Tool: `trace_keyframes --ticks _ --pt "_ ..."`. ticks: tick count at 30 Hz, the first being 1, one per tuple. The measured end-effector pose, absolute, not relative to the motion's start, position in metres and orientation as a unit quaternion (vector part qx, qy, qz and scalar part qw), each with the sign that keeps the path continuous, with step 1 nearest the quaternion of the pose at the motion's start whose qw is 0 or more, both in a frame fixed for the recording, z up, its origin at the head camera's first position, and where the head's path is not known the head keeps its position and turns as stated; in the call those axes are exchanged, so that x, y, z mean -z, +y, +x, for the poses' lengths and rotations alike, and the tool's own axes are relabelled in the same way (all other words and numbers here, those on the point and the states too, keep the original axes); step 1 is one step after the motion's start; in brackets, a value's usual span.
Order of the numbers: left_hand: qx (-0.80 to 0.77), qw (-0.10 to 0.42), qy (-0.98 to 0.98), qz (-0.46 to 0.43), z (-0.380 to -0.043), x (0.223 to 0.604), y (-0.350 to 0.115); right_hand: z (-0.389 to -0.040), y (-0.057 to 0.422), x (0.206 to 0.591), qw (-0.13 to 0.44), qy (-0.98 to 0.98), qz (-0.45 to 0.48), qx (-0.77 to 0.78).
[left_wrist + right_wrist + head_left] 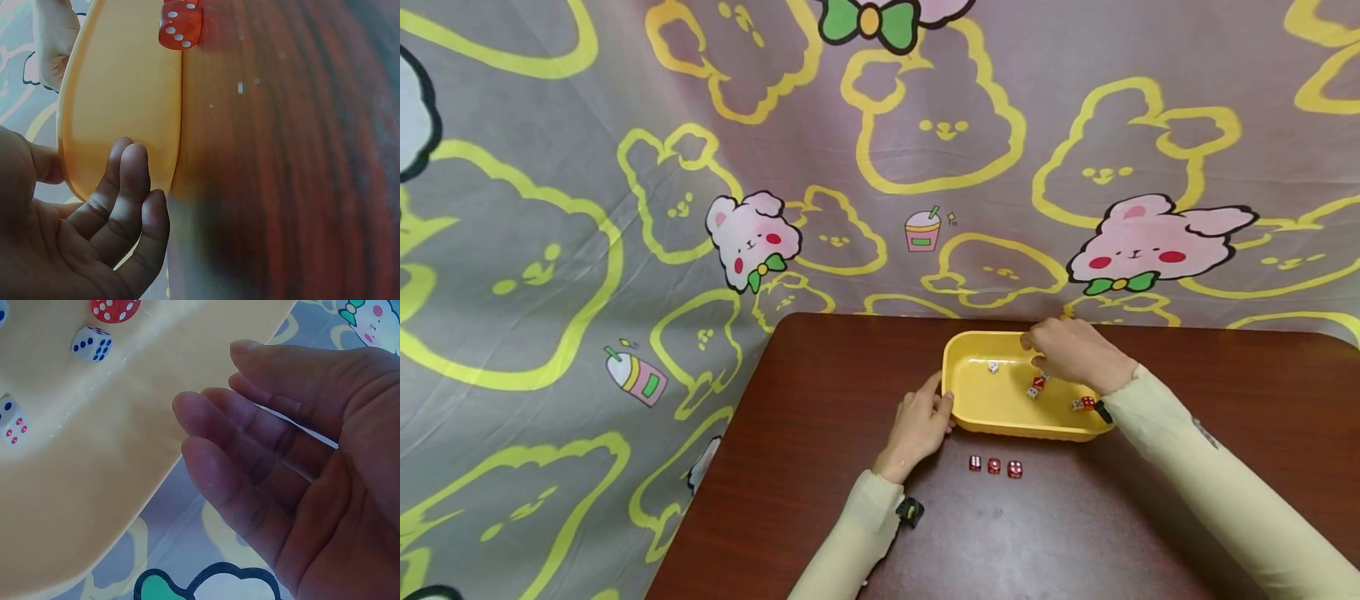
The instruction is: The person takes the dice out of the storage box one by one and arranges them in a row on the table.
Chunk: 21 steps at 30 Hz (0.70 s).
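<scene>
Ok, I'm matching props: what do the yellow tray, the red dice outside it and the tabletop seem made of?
Yellow tray: probably smooth moulded plastic; rounded corners, soft sheen.
Red dice: likely glossy, translucent plastic; red glow beside one.
Tabletop: wood or laminate, semi-gloss; streaky grain, soft glare.

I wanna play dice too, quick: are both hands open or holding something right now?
Left hand: holding one end of the yellow tray.
Right hand: open, holding nothing.

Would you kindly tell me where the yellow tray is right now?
In the head view, the yellow tray sits right of centre on the table, with the left hand at its left end and three red dice in front.
</scene>
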<state>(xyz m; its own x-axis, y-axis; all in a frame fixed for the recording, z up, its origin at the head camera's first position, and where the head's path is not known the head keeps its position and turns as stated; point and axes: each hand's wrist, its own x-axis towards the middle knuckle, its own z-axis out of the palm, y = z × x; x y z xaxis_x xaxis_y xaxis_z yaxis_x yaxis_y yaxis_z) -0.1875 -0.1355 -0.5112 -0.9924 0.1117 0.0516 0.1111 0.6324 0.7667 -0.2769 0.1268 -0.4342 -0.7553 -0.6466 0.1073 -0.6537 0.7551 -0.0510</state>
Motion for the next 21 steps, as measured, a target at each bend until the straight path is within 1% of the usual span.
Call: trace_keyframes --ticks 6,16,21 --pt "-0.424 -0.001 0.903 0.066 -0.1876 0.5094 -0.1347 -0.2800 0.1267 0.4359 0.021 -0.939 0.341 -0.037" --pt "-0.423 0.002 0.904 0.062 -0.1875 0.5102 -0.1350 -0.2825 0.1236 0.4373 -0.057 -0.946 0.317 -0.034" --pt "-0.424 0.000 0.904 0.061 -0.1875 0.5100 -0.1353 -0.2836 0.1220 0.4383 -0.071 -0.947 0.312 -0.033"
